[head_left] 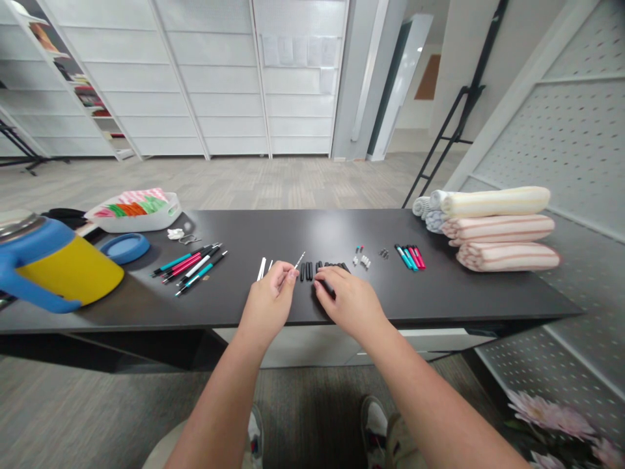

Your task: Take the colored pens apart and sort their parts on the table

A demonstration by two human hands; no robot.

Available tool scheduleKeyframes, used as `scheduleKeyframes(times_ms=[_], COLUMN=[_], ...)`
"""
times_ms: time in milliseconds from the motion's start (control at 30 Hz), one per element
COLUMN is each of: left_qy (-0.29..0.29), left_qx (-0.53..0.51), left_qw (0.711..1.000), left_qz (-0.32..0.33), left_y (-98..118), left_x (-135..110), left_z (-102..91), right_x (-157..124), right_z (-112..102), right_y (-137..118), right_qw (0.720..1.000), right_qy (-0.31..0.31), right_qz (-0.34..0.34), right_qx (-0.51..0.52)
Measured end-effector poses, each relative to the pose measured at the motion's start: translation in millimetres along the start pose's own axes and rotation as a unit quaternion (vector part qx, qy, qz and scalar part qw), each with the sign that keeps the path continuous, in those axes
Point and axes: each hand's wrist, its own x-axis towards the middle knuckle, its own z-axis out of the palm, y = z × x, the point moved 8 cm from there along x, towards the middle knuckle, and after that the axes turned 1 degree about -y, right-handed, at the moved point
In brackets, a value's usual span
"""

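My left hand [271, 296] is closed in a pinch around a thin pen refill [299, 259], whose narrow tip points up and away. White pen tubes [262, 268] lie beside that hand, partly covered by it. My right hand [350, 296] is curled low over a row of short black pen grips [306, 271], fingertips at the row's middle. Whether a grip is between those fingers is hidden. Small white pen parts [365, 262] and tiny grey pieces [384, 253] lie beyond my right hand. Teal and red pen barrels [410, 256] sit side by side farther right.
Several assembled pens [193, 266] lie on the black table [234, 228] at left. Behind them are a blue lid [125, 247], a yellow-and-blue jug [68, 264] and a white basket [131, 221]. Rolled towels [502, 229] are stacked at the right end.
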Motion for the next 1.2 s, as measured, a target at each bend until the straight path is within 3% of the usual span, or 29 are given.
scheduleKeyframes(times_ms=[167, 367, 1200], left_qy=[-0.007, -0.016, -0.025], left_qx=[-0.001, -0.006, 0.019], left_qw=[1.000, 1.000, 1.000], left_qz=[-0.004, -0.013, -0.002], left_y=[-2.6, -4.2, -2.8], left_x=[0.1, -0.4, 1.4], left_z=[1.1, 1.5, 2.6], right_x=[-0.6, -0.4, 2.8], right_z=[-3.1, 1.6, 3.3], right_y=[3.7, 2.5, 5.1], right_qw=[1.000, 1.000, 0.999], right_qy=[0.020, -0.021, -0.031], right_qz=[0.015, 0.018, 0.018], right_qx=[0.013, 0.004, 0.030])
